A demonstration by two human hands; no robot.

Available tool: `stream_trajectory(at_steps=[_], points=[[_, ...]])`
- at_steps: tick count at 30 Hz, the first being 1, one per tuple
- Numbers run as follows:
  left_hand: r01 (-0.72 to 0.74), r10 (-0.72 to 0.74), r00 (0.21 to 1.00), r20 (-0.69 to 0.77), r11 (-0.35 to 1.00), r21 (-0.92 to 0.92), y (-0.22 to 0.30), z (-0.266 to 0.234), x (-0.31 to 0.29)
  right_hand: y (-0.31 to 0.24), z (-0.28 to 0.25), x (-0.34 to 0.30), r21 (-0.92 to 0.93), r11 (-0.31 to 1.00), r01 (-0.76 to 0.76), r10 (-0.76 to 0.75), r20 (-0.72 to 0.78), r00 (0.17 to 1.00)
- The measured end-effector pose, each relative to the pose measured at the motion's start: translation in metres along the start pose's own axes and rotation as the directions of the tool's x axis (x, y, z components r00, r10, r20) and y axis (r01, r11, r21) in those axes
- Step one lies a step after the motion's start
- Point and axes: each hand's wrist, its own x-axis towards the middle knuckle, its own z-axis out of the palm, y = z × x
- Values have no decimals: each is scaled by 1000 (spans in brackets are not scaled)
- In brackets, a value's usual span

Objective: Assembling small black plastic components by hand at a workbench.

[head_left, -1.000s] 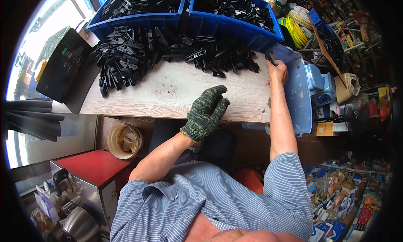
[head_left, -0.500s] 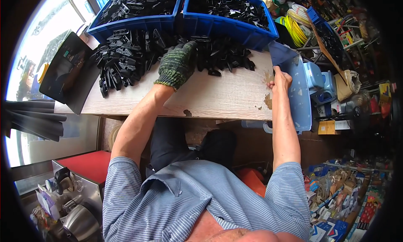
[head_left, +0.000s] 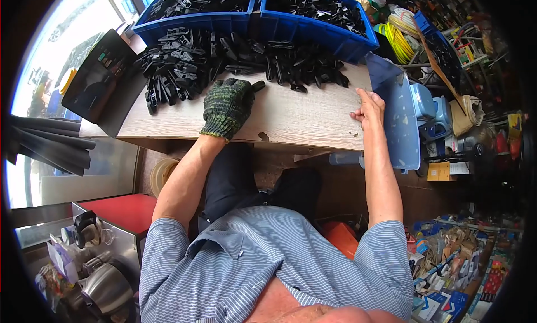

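My left hand (head_left: 228, 103), in a green-and-black knitted glove, is closed around a black plastic clip-like piece (head_left: 258, 85) whose end sticks out past the fingers. It hovers over the wooden tabletop (head_left: 313, 118), just in front of a heap of similar black clips (head_left: 180, 60). Bare, my right hand (head_left: 370, 107) is at the table's right edge with its fingers loosely bent and apart, nothing visible in them. Right beside it hangs a translucent blue plastic bin (head_left: 400, 127).
Two blue crates (head_left: 201, 25) full of black pieces stand behind the heap. A dark panel (head_left: 100, 79) leans at the table's left end. On the right are a coil of yellow hose (head_left: 398, 45) and cluttered shelves. A steel kettle (head_left: 109, 286) sits at lower left.
My left hand has drawn back from the heap toward me, with the black clip now showing at its fingers. My right hand's fingers have loosened from a closed fist.
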Motion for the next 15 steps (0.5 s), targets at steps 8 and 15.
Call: stream_trajectory(at_steps=[8,15], points=[[107,-109,994,26,993,51,11,-4,0,-11,38,-6,-268,957,114,-107,42,993],[145,-149,986,81,988,52,34,-4,-2,-12,44,6,-396,904,163,-139,90,986]])
